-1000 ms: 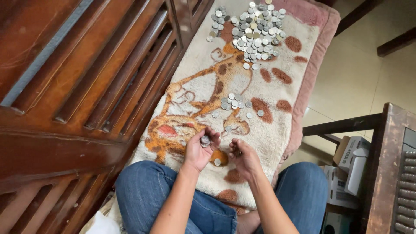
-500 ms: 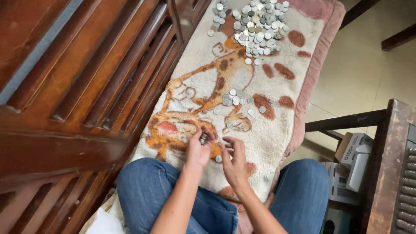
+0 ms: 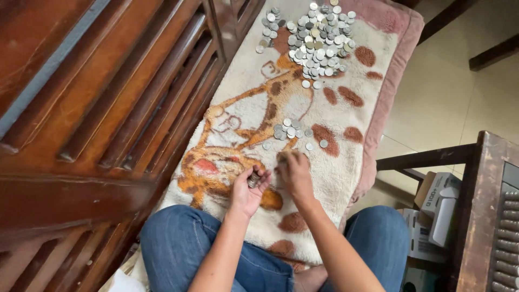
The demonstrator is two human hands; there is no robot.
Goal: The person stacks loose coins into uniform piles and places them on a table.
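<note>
Cupping a stack of coins [image 3: 253, 179], the left hand [image 3: 247, 192] curls beside the right hand [image 3: 295, 174], whose fingers press the blanket [image 3: 346, 178] below small scattered coins [image 3: 289, 131].

Only packages: cardboard boxes [image 3: 432, 213] grouped low at the right edge, well to the right of the right grip [image 3: 293, 174] and further still from the left grip [image 3: 247, 190]. Tucked under the dark wooden furniture [image 3: 486, 205] on that side, beyond the right knee. 1 upper box [image 3: 431, 190] white with a brown cardboard flap and dark print on its face, lying tilted. 1 plain white box [image 3: 444, 216] just beside it, partly behind the wood. 1 more pale box [image 3: 419, 238] beneath, with small print. No signs or screens in view.
</note>
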